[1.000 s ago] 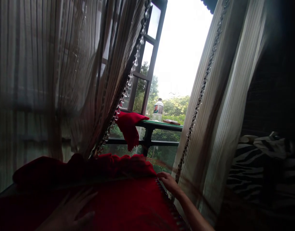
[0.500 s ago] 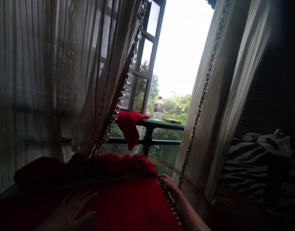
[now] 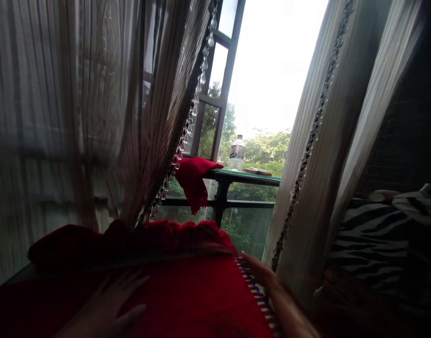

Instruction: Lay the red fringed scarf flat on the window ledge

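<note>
The left hand (image 3: 106,303) is bare, its slender fingers (image 3: 139,285) dimly lit; the right hand (image 3: 259,271) and forearm (image 3: 291,310), beside the red cloth (image 3: 190,293), are bare too.

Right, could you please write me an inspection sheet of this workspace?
Surface: covered by a red cloth; what lies beneath is hidden.
Things: the cloth has a light-tipped trim at its right edge; bunched red fabric lies at the far side.
Clutter: on the ledge beyond, a bottle, a small flat item and a fringed red textile hanging down.
Hands: left hand open over the cloth, fingers spread; right hand by the trim, grip unclear.
Cables: nothing seen.
Surroundings: striped curtains at both sides, open window, zebra-patterned fabric at right; right side dark.
</note>
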`<control>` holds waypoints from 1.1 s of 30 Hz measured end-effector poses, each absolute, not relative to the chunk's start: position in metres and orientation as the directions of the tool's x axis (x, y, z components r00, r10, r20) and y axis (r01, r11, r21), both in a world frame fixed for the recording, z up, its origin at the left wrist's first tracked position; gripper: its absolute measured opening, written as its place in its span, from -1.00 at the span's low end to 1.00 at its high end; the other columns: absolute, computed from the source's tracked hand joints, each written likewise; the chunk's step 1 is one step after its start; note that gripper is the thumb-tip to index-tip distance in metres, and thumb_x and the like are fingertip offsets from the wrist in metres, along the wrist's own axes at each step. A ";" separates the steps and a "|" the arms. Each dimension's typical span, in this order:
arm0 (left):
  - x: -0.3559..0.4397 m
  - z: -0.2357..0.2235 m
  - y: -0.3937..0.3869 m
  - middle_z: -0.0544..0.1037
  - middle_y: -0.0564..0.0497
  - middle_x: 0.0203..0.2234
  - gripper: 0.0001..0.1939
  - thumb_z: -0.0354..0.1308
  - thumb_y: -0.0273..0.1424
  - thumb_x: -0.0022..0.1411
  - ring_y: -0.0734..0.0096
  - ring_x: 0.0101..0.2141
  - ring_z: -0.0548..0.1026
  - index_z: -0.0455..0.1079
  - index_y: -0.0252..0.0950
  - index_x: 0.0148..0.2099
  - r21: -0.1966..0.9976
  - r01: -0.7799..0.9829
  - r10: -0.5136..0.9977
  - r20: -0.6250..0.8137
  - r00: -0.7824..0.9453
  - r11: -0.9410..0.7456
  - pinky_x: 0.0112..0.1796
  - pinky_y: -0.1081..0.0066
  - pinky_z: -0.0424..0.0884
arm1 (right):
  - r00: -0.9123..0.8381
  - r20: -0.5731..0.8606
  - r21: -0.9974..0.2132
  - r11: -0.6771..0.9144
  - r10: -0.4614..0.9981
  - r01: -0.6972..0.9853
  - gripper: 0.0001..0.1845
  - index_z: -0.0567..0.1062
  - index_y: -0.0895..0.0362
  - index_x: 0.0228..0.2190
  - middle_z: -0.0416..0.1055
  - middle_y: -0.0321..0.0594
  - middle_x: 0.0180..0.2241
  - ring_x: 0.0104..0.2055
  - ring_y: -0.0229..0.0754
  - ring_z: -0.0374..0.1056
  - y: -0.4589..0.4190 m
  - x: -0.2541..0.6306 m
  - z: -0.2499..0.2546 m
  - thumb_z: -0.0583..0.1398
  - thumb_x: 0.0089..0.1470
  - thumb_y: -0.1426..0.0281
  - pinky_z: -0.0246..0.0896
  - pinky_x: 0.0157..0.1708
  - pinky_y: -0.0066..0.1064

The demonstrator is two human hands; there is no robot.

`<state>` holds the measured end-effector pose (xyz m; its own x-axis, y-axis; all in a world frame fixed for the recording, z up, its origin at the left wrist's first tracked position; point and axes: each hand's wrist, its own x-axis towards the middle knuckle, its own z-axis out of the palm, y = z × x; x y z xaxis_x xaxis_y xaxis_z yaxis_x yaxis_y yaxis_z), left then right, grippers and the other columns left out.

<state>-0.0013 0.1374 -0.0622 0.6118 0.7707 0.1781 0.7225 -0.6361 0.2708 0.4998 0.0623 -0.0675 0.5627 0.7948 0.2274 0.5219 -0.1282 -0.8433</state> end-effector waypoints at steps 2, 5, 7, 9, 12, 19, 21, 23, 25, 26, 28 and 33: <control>-0.002 -0.065 0.139 0.20 0.01 0.48 -0.30 0.13 0.15 0.38 -0.17 0.46 0.13 0.27 0.12 0.46 0.284 0.716 0.769 0.178 0.614 -0.637 0.41 -0.30 -0.07 | 0.600 0.177 -0.806 -0.234 0.780 0.543 -0.52 0.57 0.12 -0.50 0.55 -0.26 -0.48 -0.38 -0.06 0.50 0.059 0.501 -0.055 0.21 0.25 0.02 0.45 -0.24 -0.12; -0.002 -0.070 0.140 0.21 0.04 0.47 -0.34 0.15 0.11 0.38 -0.15 0.46 0.14 0.28 0.15 0.45 0.281 0.710 0.763 0.217 0.609 -0.646 0.42 -0.28 -0.05 | 0.608 0.251 -0.738 -0.258 0.753 0.624 -0.64 0.58 0.10 -0.24 0.59 -0.22 -0.21 -0.13 -0.07 0.52 0.059 0.485 -0.032 0.21 0.32 0.06 0.44 -0.02 -0.11; -0.001 -0.072 0.139 0.22 0.05 0.47 -0.34 0.16 0.12 0.37 -0.15 0.46 0.15 0.31 0.15 0.44 0.272 0.719 0.768 0.244 0.591 -0.640 0.42 -0.26 -0.02 | 0.528 0.328 -0.688 -0.186 0.783 0.702 -0.64 0.59 0.14 -0.16 0.58 -0.09 -0.10 -0.02 -0.01 0.50 0.060 0.457 -0.020 0.12 0.37 0.15 0.38 0.08 -0.08; 0.001 -0.073 0.138 0.25 0.04 0.46 -0.33 0.15 0.17 0.36 -0.16 0.45 0.17 0.33 0.14 0.42 0.252 0.729 0.770 0.274 0.577 -0.636 0.42 -0.28 0.00 | 0.383 0.379 -0.630 -0.068 0.842 0.773 -0.61 0.62 0.13 -0.14 0.58 -0.01 -0.02 0.05 0.02 0.51 0.057 0.419 -0.014 0.07 0.35 0.19 0.35 0.14 -0.13; 0.004 -0.073 0.135 0.25 0.02 0.45 -0.32 0.12 0.20 0.38 -0.18 0.45 0.17 0.33 0.12 0.42 0.226 0.729 0.758 0.300 0.580 -0.647 0.41 -0.33 -0.04 | 0.162 0.379 -0.562 0.087 0.911 0.823 -0.57 0.62 -0.06 0.04 0.49 -0.09 0.26 0.29 0.08 0.40 0.045 0.359 -0.021 0.17 0.27 0.08 0.26 0.31 -0.09; 0.007 -0.054 0.125 0.14 0.03 0.50 -0.30 0.06 0.17 0.42 -0.10 0.49 0.05 0.20 0.12 0.49 0.257 0.742 0.784 0.160 0.600 -0.620 0.42 -0.32 -0.13 | -0.057 0.164 -0.471 0.129 0.985 0.873 -0.37 0.30 -0.44 0.33 0.16 -0.35 0.50 0.56 0.17 -0.03 0.004 0.325 -0.054 0.19 0.26 0.00 -0.33 0.51 0.26; 0.008 -0.043 0.120 0.10 0.03 0.51 -0.29 0.03 0.16 0.42 -0.10 0.50 0.00 0.17 0.10 0.51 0.266 0.742 0.785 0.110 0.610 -0.615 0.42 -0.33 -0.18 | -0.024 0.172 -0.481 0.105 0.985 0.871 -0.42 0.35 -0.43 0.31 0.21 -0.41 0.47 0.55 0.09 0.00 -0.002 0.346 -0.055 0.16 0.28 0.02 -0.31 0.54 0.10; 0.009 -0.031 0.112 0.08 0.00 0.52 -0.27 0.02 0.15 0.42 -0.10 0.51 -0.03 0.17 0.04 0.52 0.270 0.748 0.787 0.068 0.613 -0.606 0.42 -0.33 -0.24 | 0.028 0.188 -0.471 0.065 0.982 0.880 -0.42 0.39 -0.34 0.29 0.24 -0.34 0.45 0.54 0.12 0.02 -0.005 0.370 -0.058 0.16 0.27 0.02 -0.26 0.54 0.12; 0.010 -0.019 0.104 0.05 -0.02 0.52 -0.25 0.02 0.12 0.43 -0.09 0.52 -0.07 0.15 -0.01 0.53 0.271 0.760 0.792 0.018 0.610 -0.591 0.42 -0.32 -0.27 | 0.073 0.225 -0.461 0.040 0.972 0.886 -0.43 0.44 -0.31 0.27 0.29 -0.31 0.43 0.53 0.13 0.06 -0.006 0.393 -0.064 0.16 0.25 0.04 -0.17 0.54 0.10; 0.011 -0.014 0.101 0.03 -0.03 0.53 -0.25 0.02 0.11 0.43 -0.07 0.52 -0.09 0.14 -0.03 0.54 0.272 0.765 0.794 -0.003 0.608 -0.585 0.43 -0.30 -0.28 | 0.100 0.250 -0.463 0.029 0.963 0.886 -0.44 0.45 -0.32 0.25 0.30 -0.31 0.42 0.52 0.12 0.08 -0.006 0.403 -0.068 0.16 0.25 0.04 -0.13 0.53 0.08; 0.012 -0.007 0.095 0.00 -0.05 0.54 -0.25 0.00 0.09 0.45 -0.05 0.53 -0.11 0.13 -0.07 0.55 0.283 0.765 0.792 -0.029 0.609 -0.578 0.43 -0.27 -0.30 | 0.145 0.281 -0.471 0.005 0.949 0.882 -0.46 0.46 -0.37 0.23 0.33 -0.35 0.41 0.51 0.09 0.11 -0.004 0.419 -0.079 0.16 0.24 0.06 -0.15 0.53 0.05; 0.011 -0.004 0.092 0.01 -0.08 0.54 -0.24 0.02 0.06 0.44 -0.06 0.53 -0.12 0.13 -0.08 0.55 0.320 0.754 0.788 -0.036 0.615 -0.574 0.43 -0.29 -0.35 | 0.133 0.321 -0.479 0.040 0.938 0.877 -0.49 0.45 -0.49 0.19 0.38 -0.46 0.37 0.49 0.03 0.12 0.005 0.436 -0.102 0.16 0.22 0.00 -0.16 0.52 -0.04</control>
<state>0.0110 0.0924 -0.0039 0.6148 0.7879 -0.0362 0.7540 -0.5737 0.3198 0.4357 0.0045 -0.1017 0.1328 0.9378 0.3209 0.8769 0.0397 -0.4790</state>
